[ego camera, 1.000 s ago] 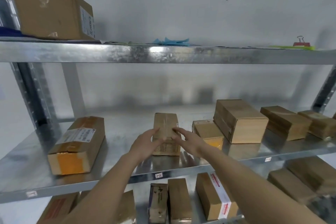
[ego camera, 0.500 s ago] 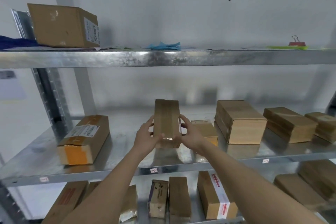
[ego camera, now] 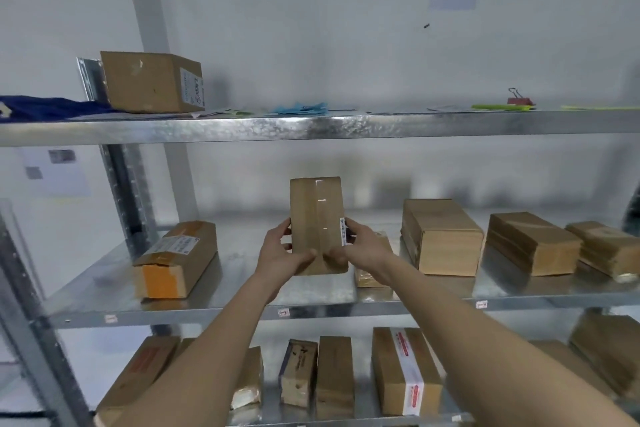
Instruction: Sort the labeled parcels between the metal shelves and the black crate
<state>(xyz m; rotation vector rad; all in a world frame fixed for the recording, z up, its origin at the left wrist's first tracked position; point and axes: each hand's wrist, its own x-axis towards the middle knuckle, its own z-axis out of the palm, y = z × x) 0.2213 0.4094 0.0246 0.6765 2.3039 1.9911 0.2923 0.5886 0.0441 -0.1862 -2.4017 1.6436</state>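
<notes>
At frame centre, your left hand (ego camera: 282,255) and right hand (ego camera: 360,250) now grasp the parcel (ego camera: 317,218), lifted upright off the shelf (ego camera: 242,308), label readable next.

Parcel storeroom: metal shelves (ego camera: 311,126) stocked with taped cardboard boxes (ego camera: 441,236)

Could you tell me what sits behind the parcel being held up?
Behind the held parcel, part of a small box shows on the middle shelf, below the right hand. The rest of it is covered.
</notes>
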